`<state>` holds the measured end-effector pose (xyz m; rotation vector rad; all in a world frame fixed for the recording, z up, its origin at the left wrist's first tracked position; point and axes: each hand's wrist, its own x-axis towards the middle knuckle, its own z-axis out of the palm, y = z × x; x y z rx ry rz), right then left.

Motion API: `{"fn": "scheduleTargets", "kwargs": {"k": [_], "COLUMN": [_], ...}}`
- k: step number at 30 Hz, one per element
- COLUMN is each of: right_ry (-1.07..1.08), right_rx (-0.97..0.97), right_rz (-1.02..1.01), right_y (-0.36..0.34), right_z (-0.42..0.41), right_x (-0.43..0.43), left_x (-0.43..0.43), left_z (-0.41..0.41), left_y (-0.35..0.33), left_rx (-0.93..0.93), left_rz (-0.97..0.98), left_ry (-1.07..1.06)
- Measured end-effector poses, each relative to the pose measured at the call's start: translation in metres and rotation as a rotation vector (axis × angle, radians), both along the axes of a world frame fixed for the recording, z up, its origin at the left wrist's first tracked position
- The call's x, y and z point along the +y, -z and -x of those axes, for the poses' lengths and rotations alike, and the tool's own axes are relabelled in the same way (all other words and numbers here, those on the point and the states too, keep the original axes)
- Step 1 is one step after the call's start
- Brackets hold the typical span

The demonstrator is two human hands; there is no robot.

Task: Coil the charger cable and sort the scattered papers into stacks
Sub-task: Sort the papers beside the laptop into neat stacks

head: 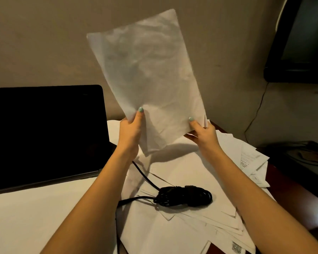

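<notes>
I hold a white sheet of paper (149, 76) upright in the air above the desk, tilted a little to the left. My left hand (131, 131) grips its lower left edge, thumb on the front. My right hand (202, 133) pinches its lower right corner. Below them a black charger cable (184, 196) lies coiled in a bundle on the papers, with two loose strands running off to the left. Scattered white papers (191, 171) overlap across the desk, some printed (248, 158) at the right.
An open laptop (44, 132) with a dark screen stands at the left on a large white sheet (35, 213). The dark wooden desk edge (292, 189) shows at the right. A black monitor (301, 43) hangs on the wall at the upper right, a thin wire below it.
</notes>
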<state>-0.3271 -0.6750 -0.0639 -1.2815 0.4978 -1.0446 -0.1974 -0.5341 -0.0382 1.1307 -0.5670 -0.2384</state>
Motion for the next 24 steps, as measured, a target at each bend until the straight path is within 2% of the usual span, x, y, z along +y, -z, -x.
{"fn": "scheduleTargets", "kwargs": {"k": [3,7,13,18,24], "right_ry": [0.002,-0.016,-0.123,-0.169,-0.207], "right_rx": [-0.164,-0.206,-0.196,-0.085,0.173], "right_rz": [-0.114,-0.134,-0.256,-0.207,-0.07], "right_y": [-0.001,-0.003,0.003,-0.003,-0.022], "right_z": [-0.003,0.001,0.013,0.02,0.012], "right_x": [0.005,0.013,0.045,0.081,0.129], "left_x": [0.003,0.024,0.091,0.164,0.249], "left_z": [0.007,0.007,-0.016,-0.03,-0.034], "left_y": [-0.001,-0.007,-0.03,-0.038,-0.035], "left_rx": [0.062,0.124,0.153,0.095,-0.074], "left_rz": [-0.032,-0.123,-0.11,-0.192,-0.403], "left_ry": [0.049,0.035,-0.014,-0.115,-0.254]}}
